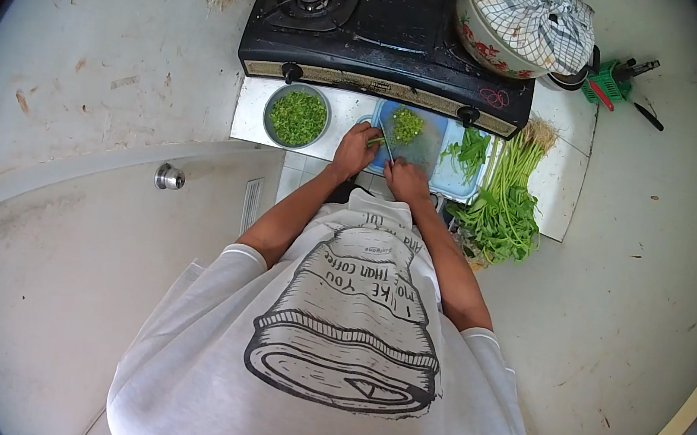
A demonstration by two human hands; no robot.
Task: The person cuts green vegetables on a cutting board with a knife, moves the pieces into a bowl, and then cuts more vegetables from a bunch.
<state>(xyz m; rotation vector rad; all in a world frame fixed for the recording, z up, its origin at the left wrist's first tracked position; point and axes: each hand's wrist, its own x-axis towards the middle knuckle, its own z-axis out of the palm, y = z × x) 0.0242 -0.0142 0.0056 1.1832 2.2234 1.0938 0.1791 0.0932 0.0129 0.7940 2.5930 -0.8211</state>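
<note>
My right hand [407, 179] is closed around the handle of a knife [386, 141], whose blade points away from me over a blue cutting board [430, 132]. My left hand [357, 149] is closed on a few green stems [375, 142] right beside the blade. Chopped greens [408, 125] lie in a small heap on the board, past the knife. Left of the board, a round grey bowl [266, 126] holds more finely cut greens [297, 117]. Loose leaves [470, 152] rest on a light blue tray [454, 181] at the board's right.
A large bunch of leafy greens with roots [505, 204] hangs over the counter's front edge at right. Behind stands a black gas stove [389, 27] bearing a cloth-covered pot [499, 58]. A green basket [604, 85] with utensils is at far right, a door knob [169, 177] at left.
</note>
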